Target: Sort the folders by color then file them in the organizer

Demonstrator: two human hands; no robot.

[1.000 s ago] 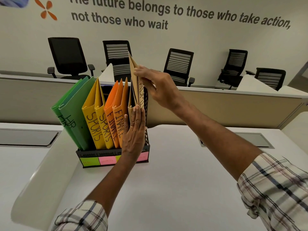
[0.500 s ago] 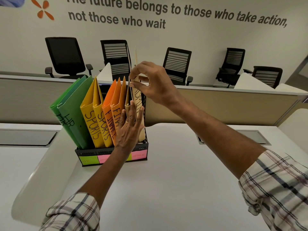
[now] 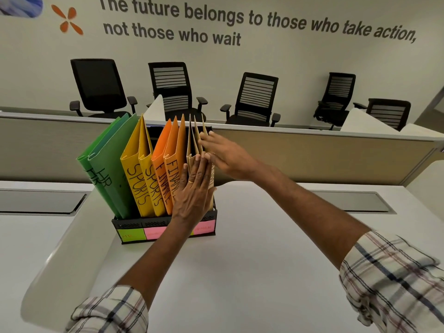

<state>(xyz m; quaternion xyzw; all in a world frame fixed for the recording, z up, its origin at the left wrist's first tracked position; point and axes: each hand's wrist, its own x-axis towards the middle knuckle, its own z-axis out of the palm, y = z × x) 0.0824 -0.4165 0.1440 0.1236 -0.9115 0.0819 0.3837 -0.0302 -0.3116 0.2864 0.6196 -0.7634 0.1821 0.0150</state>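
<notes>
A black mesh organizer (image 3: 134, 223) stands on the white desk with sticky labels on its front. Folders lean in it from left to right: two green "HR" folders (image 3: 109, 164), two yellow "SPORTS" folders (image 3: 137, 169), two orange "FINANCE" folders (image 3: 169, 159) and tan folders (image 3: 195, 138) in the rightmost slot. My left hand (image 3: 194, 191) lies flat, fingers together, against the spines of the tan folders. My right hand (image 3: 227, 155) rests with straight fingers on the right side of the tan folders, near their tops. Neither hand grips anything.
A low beige partition (image 3: 312, 152) runs behind the organizer. Several black office chairs (image 3: 257, 99) stand beyond it by the wall. Grey cable hatches (image 3: 40, 201) are set into the desk on the left and on the right (image 3: 348, 200). The white desk (image 3: 240, 272) stretches toward me.
The tan folder held up in my right hand has gone down into the rightmost slot. My right hand let go of it and now lies flat on its side.
</notes>
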